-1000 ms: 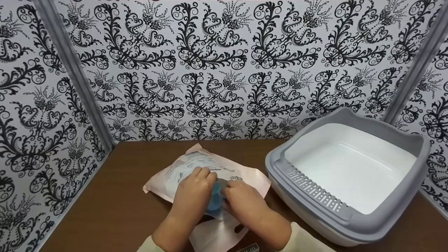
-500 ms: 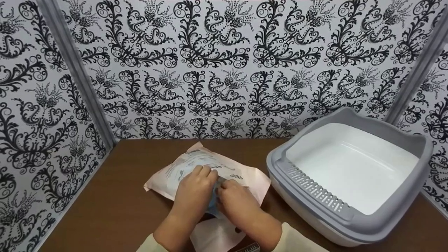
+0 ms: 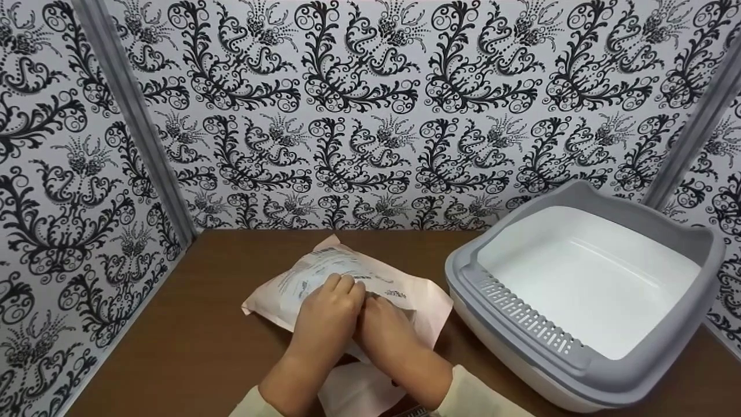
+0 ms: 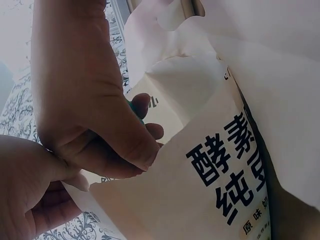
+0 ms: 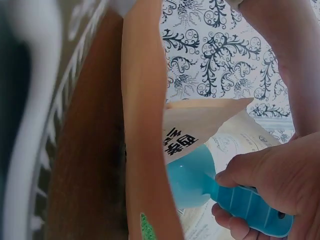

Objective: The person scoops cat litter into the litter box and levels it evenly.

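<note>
- The right hand point(image 3: 385, 330) has its grip closed around the handle of the blue scoop point(image 5: 240, 202): the right wrist view shows its thumb along one side and fingers along the other.
- The scoop is at the bag's mouth, its bowl partly behind a printed flap point(image 5: 184, 134); how deep it sits cannot be told. The head view hides it behind the hands.
- The left hand point(image 3: 331, 313) keeps a narrow grip, pinching the bag's paper edge between thumb and fingers, as the left wrist view shows.
- The two hands are side by side, knuckles up, just about touching.
- The bag point(image 3: 370, 271), pale pink with dark print, lies on the brown counter point(image 3: 202, 313), under and beyond the hands.
- A pale sheet point(image 3: 359, 394) lies nearer the person, below the wrists; whether it joins the bag is unclear.
- The tray point(image 3: 602, 370), white with a grey rim, stands just right of the bag.
- Behind is a wall point(image 3: 370, 145) patterned in black scrolls.
</note>
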The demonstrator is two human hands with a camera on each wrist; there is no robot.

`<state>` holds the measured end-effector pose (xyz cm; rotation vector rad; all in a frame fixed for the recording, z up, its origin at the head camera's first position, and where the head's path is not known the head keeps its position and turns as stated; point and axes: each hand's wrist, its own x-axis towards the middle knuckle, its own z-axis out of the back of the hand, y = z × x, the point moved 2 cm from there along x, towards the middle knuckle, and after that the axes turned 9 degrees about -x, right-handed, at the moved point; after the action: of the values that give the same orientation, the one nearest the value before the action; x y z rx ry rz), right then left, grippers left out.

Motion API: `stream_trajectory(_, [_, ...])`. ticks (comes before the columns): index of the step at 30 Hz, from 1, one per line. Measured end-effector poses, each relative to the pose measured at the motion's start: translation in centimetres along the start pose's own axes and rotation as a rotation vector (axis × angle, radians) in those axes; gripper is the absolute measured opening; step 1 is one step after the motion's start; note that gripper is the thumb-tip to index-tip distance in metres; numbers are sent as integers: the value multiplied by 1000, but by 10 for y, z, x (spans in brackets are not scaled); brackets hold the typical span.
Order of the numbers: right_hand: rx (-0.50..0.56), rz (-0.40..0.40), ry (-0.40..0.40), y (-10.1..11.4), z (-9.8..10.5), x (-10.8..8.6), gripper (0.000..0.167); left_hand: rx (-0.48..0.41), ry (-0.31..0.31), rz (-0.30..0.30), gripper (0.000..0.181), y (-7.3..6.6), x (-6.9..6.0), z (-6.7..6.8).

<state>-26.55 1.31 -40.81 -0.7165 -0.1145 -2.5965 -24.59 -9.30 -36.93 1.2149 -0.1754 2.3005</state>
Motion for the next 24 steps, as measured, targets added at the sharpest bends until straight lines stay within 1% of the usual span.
stream_trajectory(3, [-2, -3, -2, 0, -2, 1, 17, 7, -1, -5, 11, 0, 0, -1])
stream_trajectory(7, [-3, -27, 2, -1, -5, 2, 18, 7, 5, -3, 8, 0, -1, -2])
stream_trajectory(11, [3, -17, 3, -3, -8, 2, 16, 10, 13, 0, 8, 1, -3, -3])
stream_trajectory(14, [8, 22, -7, -7, -11, 2, 14, 10, 21, 2, 9, 1, -3, -3])
stream_trajectory(18, [41, 87, -9, -15, -16, 1, 13, 8, 27, 4, 13, 1, -3, -4])
stream_trajectory(24, [58, 152, 32, -24, -21, -5, 12, 24, 19, -6, 16, 1, -3, -5])
